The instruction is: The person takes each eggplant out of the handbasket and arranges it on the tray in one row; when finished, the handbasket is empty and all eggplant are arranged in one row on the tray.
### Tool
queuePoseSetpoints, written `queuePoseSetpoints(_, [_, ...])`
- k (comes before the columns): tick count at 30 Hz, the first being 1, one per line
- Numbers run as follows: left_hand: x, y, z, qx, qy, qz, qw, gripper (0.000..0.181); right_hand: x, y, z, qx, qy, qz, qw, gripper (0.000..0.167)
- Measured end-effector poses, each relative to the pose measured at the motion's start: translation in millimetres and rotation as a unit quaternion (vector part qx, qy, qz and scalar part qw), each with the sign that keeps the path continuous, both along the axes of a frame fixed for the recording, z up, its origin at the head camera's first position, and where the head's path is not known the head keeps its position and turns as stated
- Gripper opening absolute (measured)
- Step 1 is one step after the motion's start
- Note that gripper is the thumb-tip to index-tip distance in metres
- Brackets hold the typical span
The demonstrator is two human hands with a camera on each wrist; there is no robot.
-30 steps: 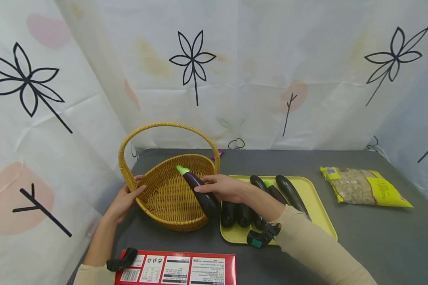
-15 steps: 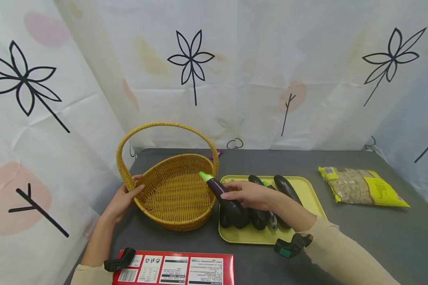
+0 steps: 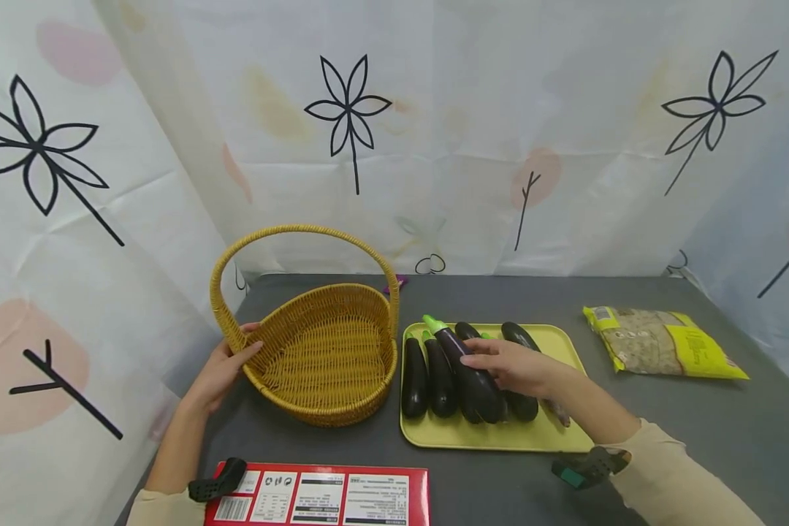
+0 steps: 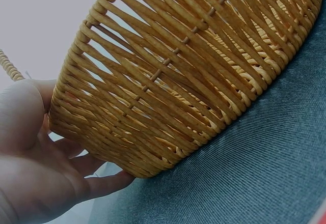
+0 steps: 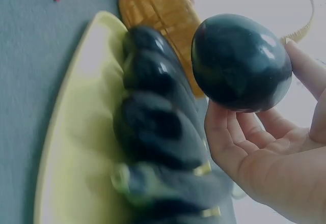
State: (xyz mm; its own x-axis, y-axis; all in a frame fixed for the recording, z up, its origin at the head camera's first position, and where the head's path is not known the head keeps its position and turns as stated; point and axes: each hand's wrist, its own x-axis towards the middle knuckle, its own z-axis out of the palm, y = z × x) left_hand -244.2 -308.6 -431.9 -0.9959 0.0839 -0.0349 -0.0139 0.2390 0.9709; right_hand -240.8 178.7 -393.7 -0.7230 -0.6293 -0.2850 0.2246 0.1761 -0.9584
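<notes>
My left hand (image 3: 220, 372) holds the left side of a yellow wicker basket (image 3: 329, 418) with a tall arched handle. In the left wrist view, that hand's thumb lies at the rim and its fingers reach under the wicker wall (image 4: 153, 81). My right hand (image 3: 522, 371) grips a dark purple eggplant (image 3: 470, 380) with a green stem end, above a yellow tray (image 3: 443, 438). Several other eggplants (image 3: 414, 380) lie side by side on the tray, partly covered by the held one. The right wrist view shows the round end of the held eggplant (image 5: 239, 61), raised off the others.
A red box (image 3: 315, 497) with printed white panels lies at the table's front edge. To the right of the tray rests a yellow-and-clear plastic bag (image 3: 664, 343). A small purple item (image 3: 394, 285) sits behind the basket. A patterned white curtain (image 3: 473, 146) hangs behind.
My right hand has carried the eggplant rightward, from over the basket's right side to above the tray. My left hand has kept its hold on the basket.
</notes>
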Motion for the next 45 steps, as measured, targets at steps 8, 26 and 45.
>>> queuePoseSetpoints(8, [0.7,0.5,-1.2,-0.001,0.005,0.001,1.0000,0.062,-9.1,47.8,2.9,-0.011,0.001,-0.024,0.9997,0.070])
queuePoseSetpoints(26, [-1.2,-1.2,-1.4,0.000,0.011,-0.008,0.9999,0.059,-15.6,136.8,-10.4,0.126,0.020,-0.130,0.9832,0.081])
queuePoseSetpoints(45, [-0.9,-0.9,-3.0,-0.003,0.009,-0.004,1.0000,0.060,-11.1,128.0,-24.8,0.183,0.084,-0.089,0.9755,0.067])
